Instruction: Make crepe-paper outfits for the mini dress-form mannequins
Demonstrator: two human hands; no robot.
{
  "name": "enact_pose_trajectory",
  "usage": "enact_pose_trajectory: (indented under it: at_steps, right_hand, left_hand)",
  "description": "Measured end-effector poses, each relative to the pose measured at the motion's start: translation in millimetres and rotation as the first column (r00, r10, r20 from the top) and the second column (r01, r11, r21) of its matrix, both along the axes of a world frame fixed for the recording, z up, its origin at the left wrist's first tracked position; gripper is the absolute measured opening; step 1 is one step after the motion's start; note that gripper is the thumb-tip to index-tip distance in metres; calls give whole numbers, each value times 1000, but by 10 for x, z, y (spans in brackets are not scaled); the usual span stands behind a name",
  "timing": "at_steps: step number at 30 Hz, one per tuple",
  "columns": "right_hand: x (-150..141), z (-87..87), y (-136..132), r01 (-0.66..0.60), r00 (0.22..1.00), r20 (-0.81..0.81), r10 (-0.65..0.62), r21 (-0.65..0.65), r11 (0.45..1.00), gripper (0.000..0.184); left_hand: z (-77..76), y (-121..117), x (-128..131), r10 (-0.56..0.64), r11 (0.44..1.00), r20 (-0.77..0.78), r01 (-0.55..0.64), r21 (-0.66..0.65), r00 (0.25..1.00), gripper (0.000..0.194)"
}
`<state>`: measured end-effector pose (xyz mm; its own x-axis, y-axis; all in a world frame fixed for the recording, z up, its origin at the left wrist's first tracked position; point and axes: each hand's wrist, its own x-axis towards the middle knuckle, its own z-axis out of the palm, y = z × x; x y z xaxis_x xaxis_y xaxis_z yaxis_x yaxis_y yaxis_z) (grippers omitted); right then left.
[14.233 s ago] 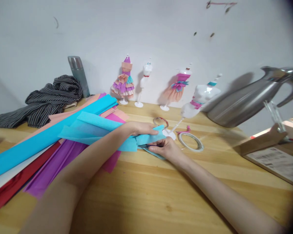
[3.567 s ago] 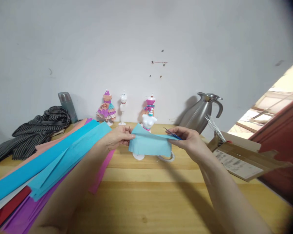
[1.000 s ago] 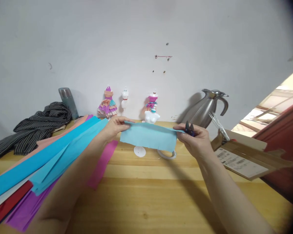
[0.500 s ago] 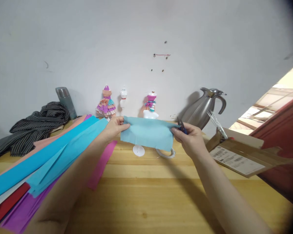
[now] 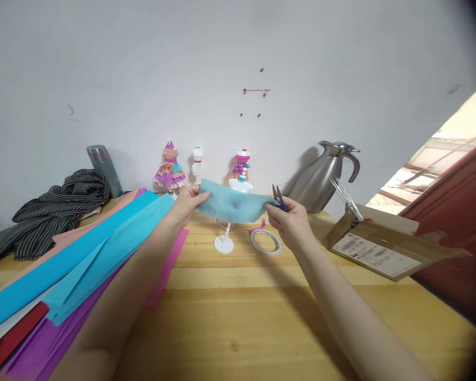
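A light blue strip of crepe paper is stretched between my two hands above the table. My left hand pinches its left end between thumb and fingers. At the other end, my right hand grips the paper and also holds small dark blue scissors, blades pointing up. Behind the strip stands a white mini dress form; the paper hides its middle, while its round base shows below. A roll of tape lies flat to the right of that base.
Rolls of coloured crepe paper cover the left side, near a striped cloth and a flask. Several small dress forms, one in a ruffled dress, line the wall. A steel jug and cardboard box stand right.
Some seconds ago my hands were cutting blue paper low over the table. Since the last second, the strip has come up and tilted, showing the tape roll and the form's base more fully.
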<state>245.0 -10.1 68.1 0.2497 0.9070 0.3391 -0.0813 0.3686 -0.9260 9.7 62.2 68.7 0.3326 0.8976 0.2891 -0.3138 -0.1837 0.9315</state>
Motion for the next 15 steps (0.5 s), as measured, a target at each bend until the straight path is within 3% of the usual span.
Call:
enact_pose_trajectory:
  at_steps: [4, 10, 15]
  right_hand:
    - [-47, -35, 89, -52, 997, -56, 54, 27, 998, 23]
    - [-102, -21, 153, -130, 982, -131, 133, 37, 991, 24]
    - [-151, -3, 263, -209, 952, -229, 202, -4, 978, 36]
  left_hand:
    - [9, 165, 83, -15, 1000, -8, 15, 4, 1000, 30]
    - [44, 285, 176, -139, 989, 30, 140, -35, 990, 31]
    - [-13, 333, 275, -153, 987, 86, 156, -36, 984, 33]
